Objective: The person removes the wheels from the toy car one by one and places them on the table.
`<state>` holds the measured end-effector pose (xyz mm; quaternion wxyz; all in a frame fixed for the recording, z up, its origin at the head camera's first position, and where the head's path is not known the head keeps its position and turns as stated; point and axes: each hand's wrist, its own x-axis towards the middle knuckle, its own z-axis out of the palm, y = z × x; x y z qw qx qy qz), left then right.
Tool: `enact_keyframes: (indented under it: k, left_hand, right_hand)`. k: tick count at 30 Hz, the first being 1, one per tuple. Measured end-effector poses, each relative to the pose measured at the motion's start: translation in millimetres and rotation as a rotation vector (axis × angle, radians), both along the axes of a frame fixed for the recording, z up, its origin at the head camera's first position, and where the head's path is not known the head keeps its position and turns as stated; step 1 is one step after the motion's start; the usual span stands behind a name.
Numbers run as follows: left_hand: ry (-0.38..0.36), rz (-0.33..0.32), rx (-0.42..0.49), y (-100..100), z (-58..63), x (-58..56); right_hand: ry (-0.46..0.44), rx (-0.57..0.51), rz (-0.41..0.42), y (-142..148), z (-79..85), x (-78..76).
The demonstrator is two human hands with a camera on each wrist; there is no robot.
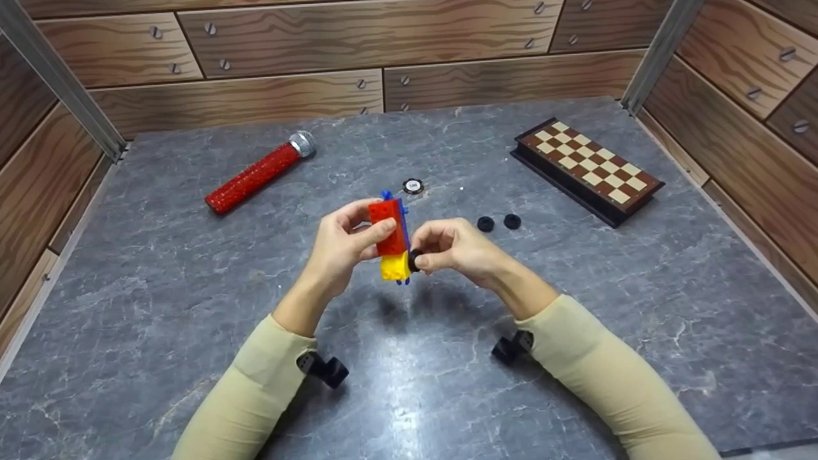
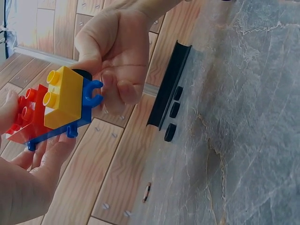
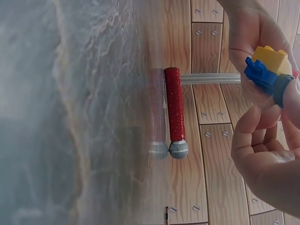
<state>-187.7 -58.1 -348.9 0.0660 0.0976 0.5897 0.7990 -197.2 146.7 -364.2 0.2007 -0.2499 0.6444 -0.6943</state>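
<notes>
My left hand (image 1: 342,246) grips a toy car by its red block (image 1: 386,223), thumb on the studded face. A yellow block (image 2: 65,98) sits beside the red one on a blue wheeled base (image 2: 86,108) with a hook at its end. Between thumb and fingers, my right hand (image 1: 457,249) pinches a small black wheel (image 3: 281,89) against the side of the base, by the yellow block. Whether the wheel is seated on its axle cannot be told. Both hands hold the car above the table.
Loose black wheels (image 1: 486,223) lie right of the hands; the left wrist view shows three. A poker chip (image 1: 413,186) lies beyond the car. A red glittery microphone (image 1: 255,179) is at back left, a chessboard box (image 1: 588,169) at back right. Wood-patterned walls (image 1: 287,38) enclose the grey table (image 1: 160,287).
</notes>
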Motion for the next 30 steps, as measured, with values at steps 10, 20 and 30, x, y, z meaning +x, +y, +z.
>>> enact_keyframes:
  k: [10,20,30]
  left_hand:
    - [-0.015,-0.001,0.003,-0.1,-0.3,0.4]
    - [-0.028,-0.008,0.009,-1.0,1.3,0.1]
    - [-0.027,-0.027,0.037,0.1,2.5,1.6]
  right_hand:
    - [0.013,0.042,-0.04,-0.2,1.5,2.0]
    - [0.033,0.036,0.019,1.5,3.3,1.2]
    - [0.035,0.008,0.012,0.0,5.2,3.3]
